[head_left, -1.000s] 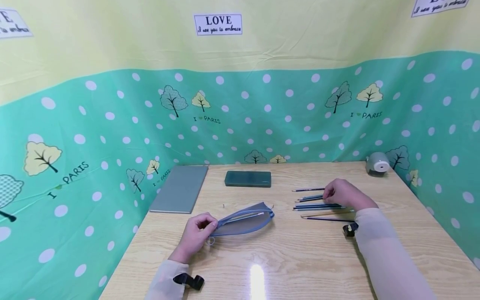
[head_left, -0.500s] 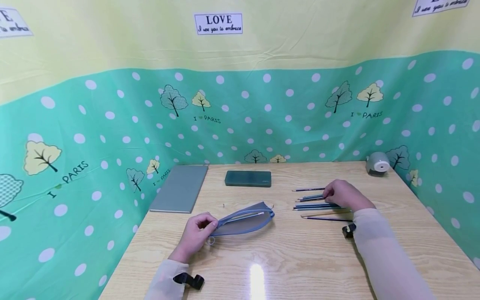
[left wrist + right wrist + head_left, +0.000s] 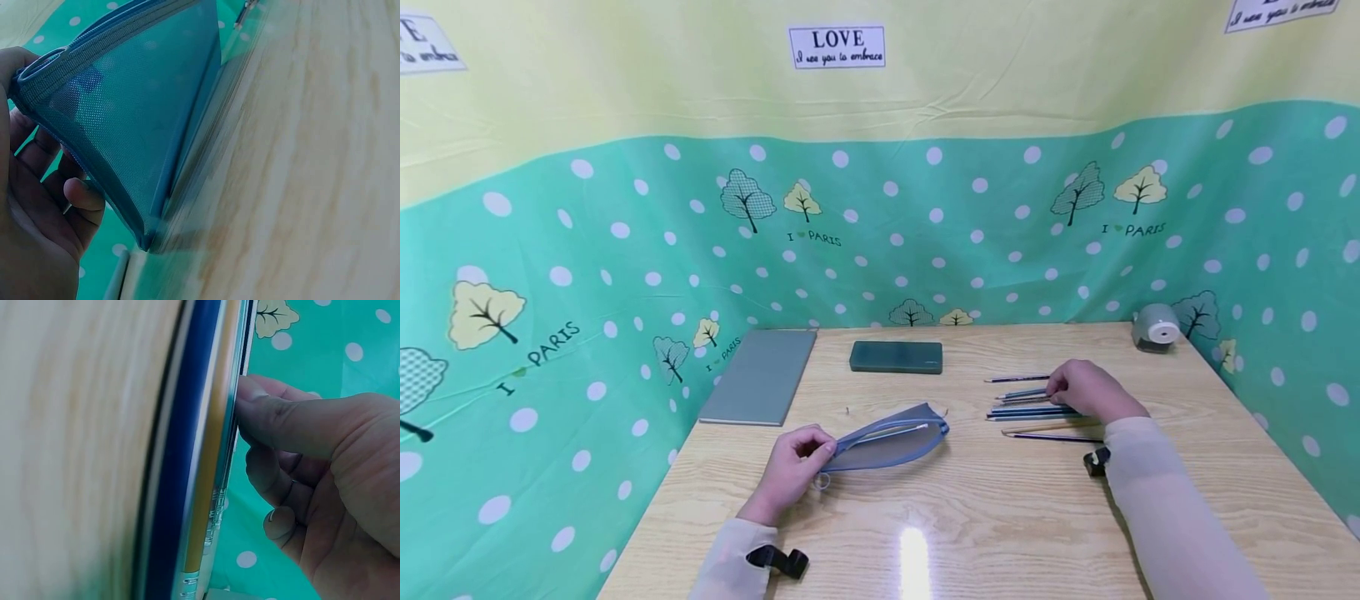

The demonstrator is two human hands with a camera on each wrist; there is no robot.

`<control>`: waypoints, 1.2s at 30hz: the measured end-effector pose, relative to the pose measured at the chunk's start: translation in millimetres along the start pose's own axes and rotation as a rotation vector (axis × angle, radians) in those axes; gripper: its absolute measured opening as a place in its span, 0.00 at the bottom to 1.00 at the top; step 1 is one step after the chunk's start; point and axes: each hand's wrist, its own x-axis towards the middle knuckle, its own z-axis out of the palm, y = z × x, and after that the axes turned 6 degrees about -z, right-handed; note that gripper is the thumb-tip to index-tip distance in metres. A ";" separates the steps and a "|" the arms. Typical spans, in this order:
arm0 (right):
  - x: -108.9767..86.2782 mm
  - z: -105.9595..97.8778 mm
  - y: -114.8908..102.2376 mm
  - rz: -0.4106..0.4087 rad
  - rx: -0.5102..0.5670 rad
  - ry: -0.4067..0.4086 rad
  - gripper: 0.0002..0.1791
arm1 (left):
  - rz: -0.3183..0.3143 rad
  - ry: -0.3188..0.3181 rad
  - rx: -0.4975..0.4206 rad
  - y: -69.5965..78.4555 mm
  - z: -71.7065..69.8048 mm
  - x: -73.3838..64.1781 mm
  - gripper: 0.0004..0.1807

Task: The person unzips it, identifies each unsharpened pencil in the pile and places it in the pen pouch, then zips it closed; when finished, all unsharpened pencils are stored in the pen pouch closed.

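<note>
At the left, my left hand point(image 3: 793, 471) pinches the near end of a blue mesh zip pencil pouch point(image 3: 880, 456). Its mouth gapes, and a light pencil point(image 3: 891, 432) lies inside. The left wrist view shows the mesh side point(image 3: 137, 106) standing up from the table. To the right, my right hand point(image 3: 1086, 389) reaches over a spread row of pencils point(image 3: 1030, 412), thumb and forefinger pinching a dark pencil point(image 3: 1018, 402). In the right wrist view a dark blue pencil point(image 3: 184, 437) and a yellow pencil point(image 3: 215, 444) lie before the thumb; the pinched pencil is mostly hidden.
A grey notebook point(image 3: 760, 379) lies at the back left of the wooden table point(image 3: 977, 517). Behind the pouch is a dark green case point(image 3: 895, 357). A grey pencil sharpener point(image 3: 1155, 328) stands at the back right, near the patterned curtain point(image 3: 865, 242).
The pencil tips beneath my right hand have shifted slightly to the right, and the right wrist has edged left. My left hand and the pouch stay in place.
</note>
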 end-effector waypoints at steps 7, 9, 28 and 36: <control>-1.0 -1.6 -0.8 0.013 -0.004 0.001 0.04 | -0.012 0.002 0.007 -0.1 -0.5 -0.6 0.06; -0.4 -1.6 -0.4 0.008 -0.008 0.003 0.03 | -0.013 0.003 0.007 -0.1 -0.6 -0.6 0.06; -9.2 -11.4 -10.8 -0.048 0.056 -0.110 0.06 | -0.031 -0.001 0.009 -1.4 -0.6 -0.5 0.06; -8.7 -9.8 -9.8 -0.066 0.013 -0.094 0.06 | -0.024 0.003 0.014 -3.4 -0.3 -0.5 0.07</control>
